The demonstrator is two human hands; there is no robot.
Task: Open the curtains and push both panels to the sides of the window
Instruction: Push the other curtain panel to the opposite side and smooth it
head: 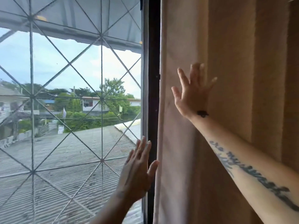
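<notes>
A beige curtain panel (229, 62) hangs in folds over the right half of the view, its left edge just right of the dark window frame (153, 78). My right hand (192, 92) lies flat on the curtain with fingers spread, holding nothing. My left hand (137, 172) is raised lower down, fingers apart, in front of the glass and frame, its thumb near the curtain's edge. The window (64, 78) on the left is uncovered. No left curtain panel is in view.
A metal grille of diagonal and vertical bars (101, 97) covers the window outside. Beyond it lie a corrugated roof (64, 159), trees and houses. An awning (80, 26) overhangs the top.
</notes>
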